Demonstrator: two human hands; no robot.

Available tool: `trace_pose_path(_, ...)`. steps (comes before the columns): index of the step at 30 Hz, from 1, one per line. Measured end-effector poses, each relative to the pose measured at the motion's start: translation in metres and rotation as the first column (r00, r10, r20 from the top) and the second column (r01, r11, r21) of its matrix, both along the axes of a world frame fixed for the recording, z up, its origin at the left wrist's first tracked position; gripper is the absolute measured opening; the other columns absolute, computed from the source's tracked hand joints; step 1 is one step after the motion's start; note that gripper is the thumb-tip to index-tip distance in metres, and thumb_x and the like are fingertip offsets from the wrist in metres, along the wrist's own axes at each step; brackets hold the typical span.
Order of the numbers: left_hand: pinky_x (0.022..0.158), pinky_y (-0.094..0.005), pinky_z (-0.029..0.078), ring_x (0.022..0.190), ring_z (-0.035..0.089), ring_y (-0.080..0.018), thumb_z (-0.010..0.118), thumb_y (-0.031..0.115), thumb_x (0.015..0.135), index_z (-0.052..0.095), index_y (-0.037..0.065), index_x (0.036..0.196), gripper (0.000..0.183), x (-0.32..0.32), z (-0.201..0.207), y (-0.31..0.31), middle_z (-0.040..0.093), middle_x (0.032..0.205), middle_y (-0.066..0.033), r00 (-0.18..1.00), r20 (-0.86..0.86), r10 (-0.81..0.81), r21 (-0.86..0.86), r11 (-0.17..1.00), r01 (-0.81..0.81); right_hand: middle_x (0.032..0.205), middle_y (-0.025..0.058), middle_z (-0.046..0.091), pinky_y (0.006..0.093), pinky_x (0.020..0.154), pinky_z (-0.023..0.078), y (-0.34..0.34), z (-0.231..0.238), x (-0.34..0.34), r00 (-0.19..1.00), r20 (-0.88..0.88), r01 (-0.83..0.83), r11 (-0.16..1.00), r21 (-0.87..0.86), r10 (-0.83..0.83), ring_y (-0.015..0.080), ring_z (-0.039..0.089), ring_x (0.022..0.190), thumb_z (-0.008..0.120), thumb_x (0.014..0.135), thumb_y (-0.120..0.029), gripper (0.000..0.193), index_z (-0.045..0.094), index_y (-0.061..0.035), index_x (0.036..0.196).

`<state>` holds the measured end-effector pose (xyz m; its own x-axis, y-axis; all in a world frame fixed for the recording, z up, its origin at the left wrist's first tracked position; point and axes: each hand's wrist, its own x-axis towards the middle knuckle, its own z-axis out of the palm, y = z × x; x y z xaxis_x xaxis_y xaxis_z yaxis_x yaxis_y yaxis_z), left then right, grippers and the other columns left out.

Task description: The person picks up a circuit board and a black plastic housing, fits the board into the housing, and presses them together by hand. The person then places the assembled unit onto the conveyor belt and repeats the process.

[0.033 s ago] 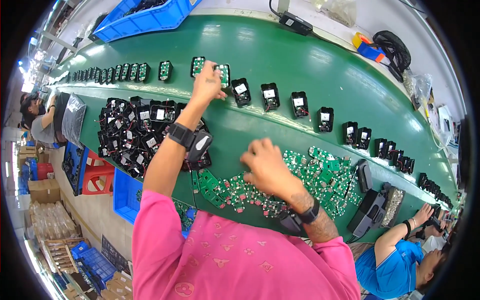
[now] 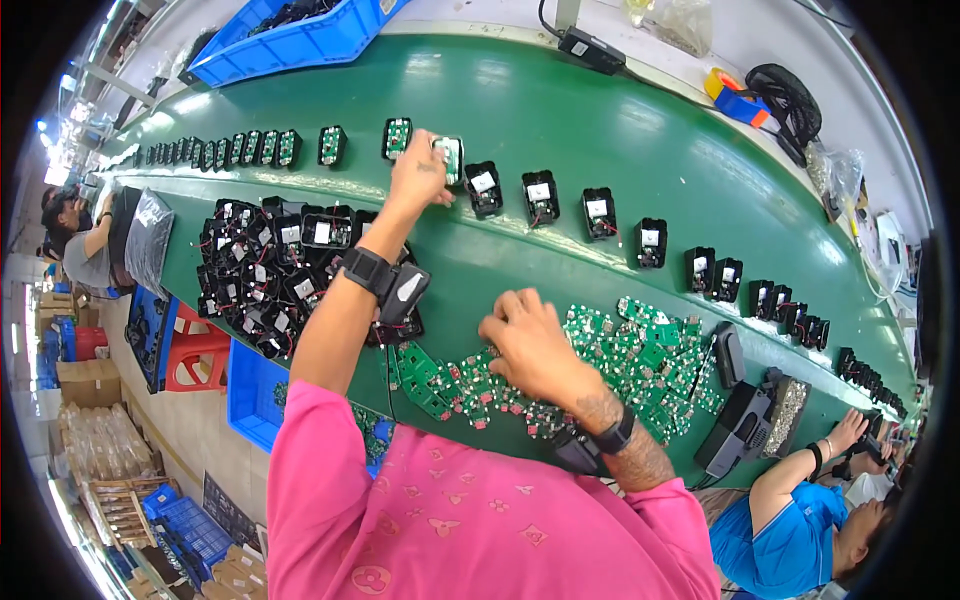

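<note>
My left hand (image 2: 420,172) is at the far side of the green bench, closed on the edge of a small black case with a green circuit board (image 2: 449,160) in its top. Part of that case is hidden by my fingers. Just left of it stands another black case with a board (image 2: 397,138). My right hand (image 2: 528,338) hovers at the left edge of a spread heap of loose green circuit boards (image 2: 650,350). Its fingers are loosely bent, the thumb apart from them, and no object shows between them.
Black cases with white labels (image 2: 540,197) line the bench rightward; board-topped cases (image 2: 289,147) run left. A heap of wired black cases (image 2: 250,260) lies near my left forearm. A blue crate (image 2: 330,40) stands behind. One person (image 2: 790,530) sits at right, others far left.
My right hand has shifted slightly left and down, and its blur has gone. The board-topped case at my left hand is tilted a little differently.
</note>
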<state>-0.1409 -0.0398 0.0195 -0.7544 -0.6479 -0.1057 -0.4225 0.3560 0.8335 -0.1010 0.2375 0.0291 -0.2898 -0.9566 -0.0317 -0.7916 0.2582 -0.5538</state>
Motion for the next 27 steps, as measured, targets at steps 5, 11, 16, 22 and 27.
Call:
trace_pose_path(5,0.059,-0.0387,0.057,0.058,0.069,-0.0263,0.052,0.014,0.099,0.045,0.005,0.133,0.036,0.006,-0.020,-0.016,0.065,0.097,-0.0187,0.997,0.054,-0.059,-0.342,0.937,0.074,0.107,0.0096,0.055,0.0435,0.088,0.043,0.004,-0.009,0.002,0.992,0.124,0.038,0.998,-0.047,-0.032,0.0318,0.048,0.108,0.081,0.070,-0.014,0.024,0.064,-0.0061,0.085)
trace_pose_path(11,0.099,-0.0484,0.050,0.119,0.059,-0.0422,0.079,0.021,0.072,0.029,0.009,0.153,0.096,0.019,0.039,0.034,0.024,0.161,-0.0217,0.838,0.386,-0.385,-0.492,0.682,0.540,0.085,0.0126,0.061,0.0405,0.082,0.046,0.017,-0.006,-0.023,0.939,0.337,0.091,0.995,-0.045,-0.070,0.0327,0.056,0.088,0.080,0.074,-0.018,0.026,0.060,-0.0024,0.082)
trace_pose_path(16,0.090,-0.0486,0.053,0.109,0.063,-0.0402,0.085,0.032,0.069,0.034,0.011,0.151,0.098,0.015,0.022,0.031,0.054,0.138,-0.0187,0.847,0.403,-0.347,-0.524,0.672,0.524,0.089,0.0140,0.065,0.0404,0.069,0.049,0.018,-0.007,-0.024,0.966,0.240,0.132,0.982,-0.137,-0.097,0.0300,0.062,0.077,0.077,0.081,-0.016,0.023,0.062,-0.0004,0.089)
trace_pose_path(22,0.066,-0.0447,0.057,0.080,0.070,-0.0362,0.085,0.031,0.066,0.048,0.003,0.111,0.065,0.061,0.058,0.119,0.068,0.092,-0.0149,0.769,0.523,-0.367,-0.567,0.524,0.636,0.087,0.0115,0.064,0.0359,0.065,0.050,0.012,0.014,-0.020,0.876,0.280,0.478,0.786,-0.393,-0.393,0.0248,0.062,0.072,0.074,0.082,-0.011,0.020,0.065,-0.0005,0.095)
trace_pose_path(27,0.060,-0.0381,0.055,0.073,0.070,-0.0278,0.085,0.031,0.061,0.053,0.003,0.105,0.061,0.104,0.052,0.134,0.067,0.088,-0.0098,0.716,0.459,-0.526,-0.548,0.467,0.694,0.076,0.0104,0.062,0.0336,0.060,0.048,0.020,0.007,-0.019,0.873,0.415,0.377,0.894,-0.243,-0.255,0.0232,0.060,0.065,0.077,0.079,-0.014,0.020,0.065,0.0000,0.086)
